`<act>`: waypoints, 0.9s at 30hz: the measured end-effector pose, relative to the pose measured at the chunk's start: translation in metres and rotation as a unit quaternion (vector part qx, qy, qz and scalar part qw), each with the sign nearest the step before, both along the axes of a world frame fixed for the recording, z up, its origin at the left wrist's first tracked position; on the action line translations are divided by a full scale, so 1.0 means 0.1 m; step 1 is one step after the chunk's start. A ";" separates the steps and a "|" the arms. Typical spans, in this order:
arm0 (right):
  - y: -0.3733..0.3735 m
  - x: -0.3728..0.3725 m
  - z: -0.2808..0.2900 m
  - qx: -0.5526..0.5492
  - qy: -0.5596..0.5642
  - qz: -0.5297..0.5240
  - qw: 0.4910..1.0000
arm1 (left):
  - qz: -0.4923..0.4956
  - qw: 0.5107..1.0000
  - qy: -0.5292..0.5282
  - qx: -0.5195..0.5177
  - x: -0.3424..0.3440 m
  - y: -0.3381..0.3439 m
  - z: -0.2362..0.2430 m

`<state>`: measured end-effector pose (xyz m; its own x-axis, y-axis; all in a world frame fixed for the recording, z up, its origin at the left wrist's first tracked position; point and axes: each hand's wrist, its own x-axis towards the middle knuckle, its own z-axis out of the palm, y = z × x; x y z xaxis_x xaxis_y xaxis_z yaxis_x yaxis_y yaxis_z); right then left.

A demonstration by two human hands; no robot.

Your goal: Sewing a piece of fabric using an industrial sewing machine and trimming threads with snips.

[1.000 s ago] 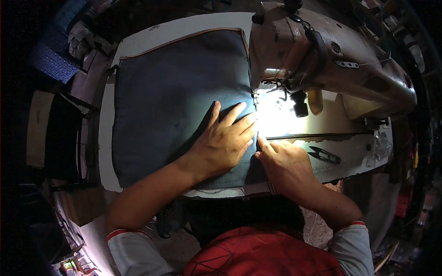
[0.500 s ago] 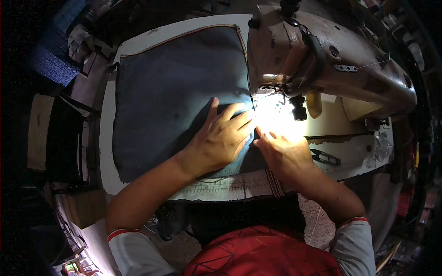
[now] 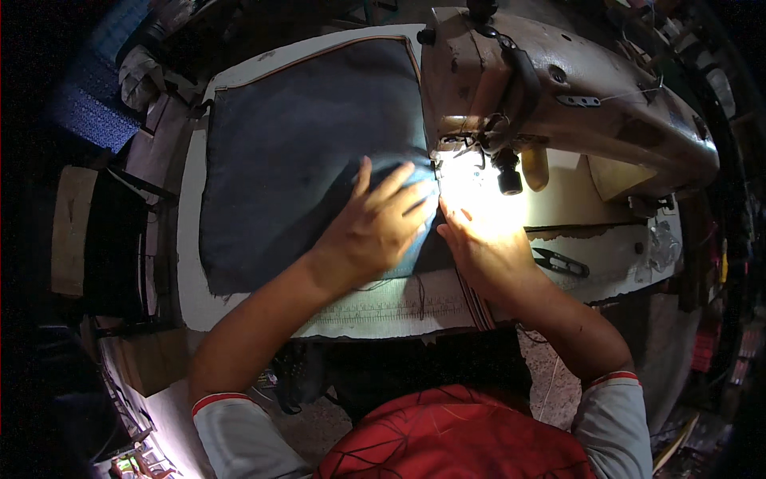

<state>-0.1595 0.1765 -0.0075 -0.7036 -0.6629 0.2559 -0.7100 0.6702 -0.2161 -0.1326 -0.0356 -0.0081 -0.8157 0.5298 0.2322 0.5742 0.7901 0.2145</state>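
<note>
A dark blue-grey fabric panel (image 3: pixel 295 152), trimmed with a tan edging along its far and upper right sides, lies flat on the white sewing table. Its right edge runs to the presser foot (image 3: pixel 436 157) of a worn brown sewing machine (image 3: pixel 574 88). My left hand (image 3: pixel 369 223) rests on the panel with its fingers spread, left of the foot. Just below the needle area, my right hand (image 3: pixel 491 254) has thumb and forefinger closed at the panel's edge. A striped binding strip (image 3: pixel 477 307) comes from under that hand to the table's front. Bright lamp glare washes out its fingertips.
Black thread snips (image 3: pixel 562 262) lie right of my right hand, with a crumpled clear plastic bag (image 3: pixel 664 243) farther right. A measuring scale (image 3: pixel 383 307) runs along the table's (image 3: pixel 190 263) front edge. A wooden box (image 3: pixel 148 363) stands at lower left.
The panel has slid a little away from me, along its edge at the presser foot. Both hands have moved slightly forward with it, and the left fingers are spread wider.
</note>
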 end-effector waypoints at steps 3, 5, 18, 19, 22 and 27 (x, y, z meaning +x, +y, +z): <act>0.06 0.09 0.02 -0.026 -0.071 -0.020 0.997 | -0.021 0.997 -0.073 -0.002 0.30 0.12 0.11; 0.09 0.17 0.11 -0.032 -0.126 -0.035 0.991 | -0.005 0.998 -0.066 0.008 0.36 0.12 0.04; 0.33 0.50 0.13 -0.097 -0.150 -0.086 0.980 | 0.034 0.999 -0.027 0.033 0.43 0.21 -0.06; 0.34 0.50 0.12 -0.097 -0.149 -0.089 0.980 | 0.040 0.998 -0.030 0.036 0.43 0.23 -0.05; 0.37 0.49 0.11 -0.059 -0.135 -0.092 0.985 | 0.042 0.998 -0.034 0.037 0.45 0.24 -0.03; 0.40 0.49 0.05 -0.025 -0.090 -0.054 0.994 | 0.037 0.998 -0.039 0.023 0.44 0.22 -0.06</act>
